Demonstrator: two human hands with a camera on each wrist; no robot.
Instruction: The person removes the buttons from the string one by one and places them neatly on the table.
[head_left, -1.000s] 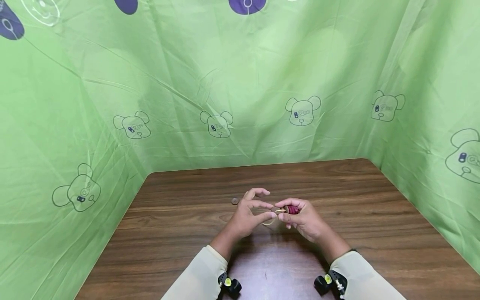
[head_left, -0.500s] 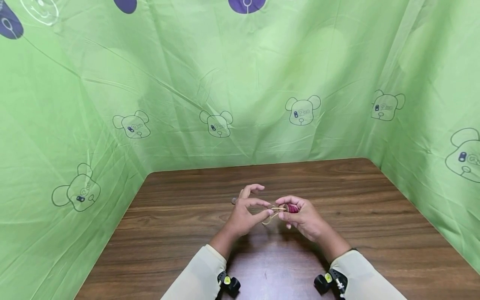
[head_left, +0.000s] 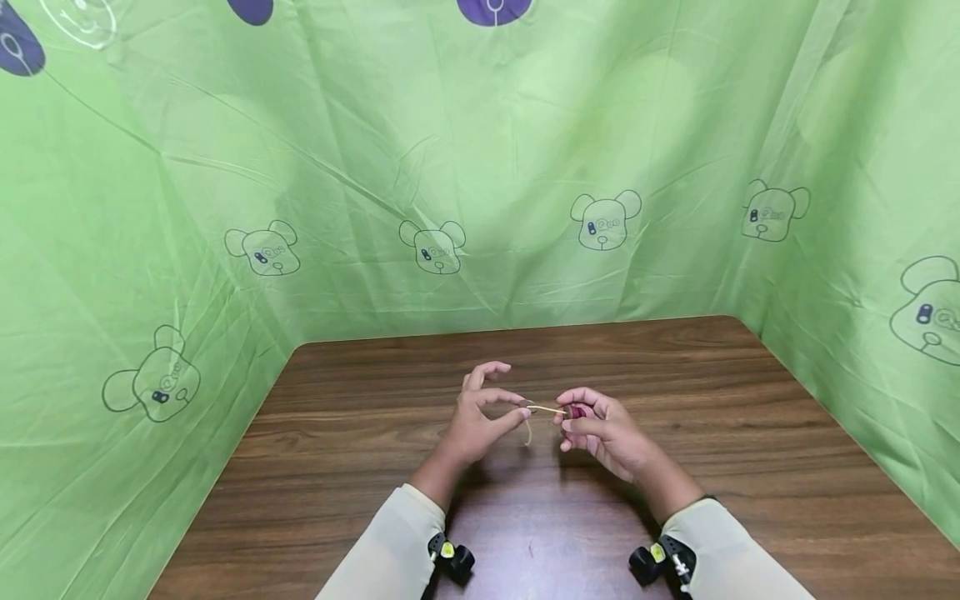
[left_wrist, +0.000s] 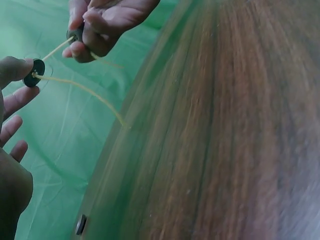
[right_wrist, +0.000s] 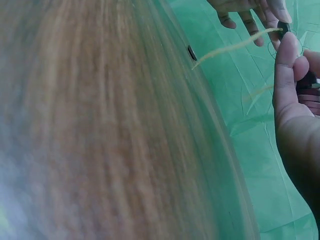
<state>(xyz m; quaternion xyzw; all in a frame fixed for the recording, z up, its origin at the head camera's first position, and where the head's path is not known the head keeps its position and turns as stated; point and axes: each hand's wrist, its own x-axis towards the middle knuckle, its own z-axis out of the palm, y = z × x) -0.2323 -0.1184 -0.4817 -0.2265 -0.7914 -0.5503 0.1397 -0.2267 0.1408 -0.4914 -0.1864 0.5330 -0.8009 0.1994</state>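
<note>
Between thumb and index finger, my left hand (head_left: 474, 427) pinches a small dark disc (left_wrist: 34, 73) that has a pale yellow string (left_wrist: 82, 86) through its middle. The string's loose end hangs below the disc. Another stretch of it runs fairly straight to my right hand (head_left: 613, 435), which holds a dark-red spool-like piece (head_left: 577, 412) with a dark end. In the right wrist view the fingers hide part of the spool (right_wrist: 310, 97). A second dark disc (left_wrist: 81, 224) lies on the table, hidden behind the left hand in the head view.
The brown wood-grain table (head_left: 360, 517) lies under both hands. Green cloth (head_left: 510, 167) printed with bear heads hangs along its back and both sides. Each sleeved wrist carries a small black camera, such as the left camera (head_left: 456, 563).
My left hand has moved left and slightly away with the disc, and the gap to the right hand has widened. The string between them has grown longer. The right hand stays near its place.
</note>
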